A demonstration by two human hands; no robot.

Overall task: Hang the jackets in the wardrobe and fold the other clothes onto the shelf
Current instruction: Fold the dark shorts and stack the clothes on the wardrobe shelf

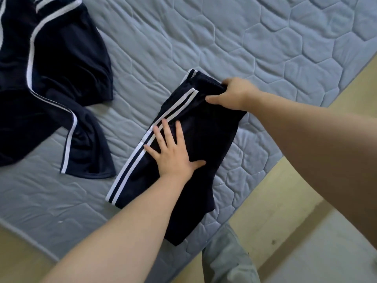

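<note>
The folded navy track trousers w/ twin white side stripes (pixel 208 135) are pressed flat on the grey-blue quilted mattress (pixel 204 37) by the left hand (pixel 173 154), fingers straight & spread, prob. so the fold is stopped from slipping. Just beyond it the waistband end is pinched by the right hand (pixel 230 93), fingers curled over the edge, presumably to be drawn back over the flat palm. A crumpled navy white-striped garment (pixel 61 68) is left well apart, off the left hand's little-finger side.

Dark navy track pants (pixel 195 144) with white side stripes are lying folded on a grey quilted mattress (pixel 234 37). The left hand (pixel 173 152) is pressing flat on them; the right hand (pixel 232 93) is gripping the waistband end. A matching striped garment (pixel 57 78) is lying crumpled well apart.
</note>
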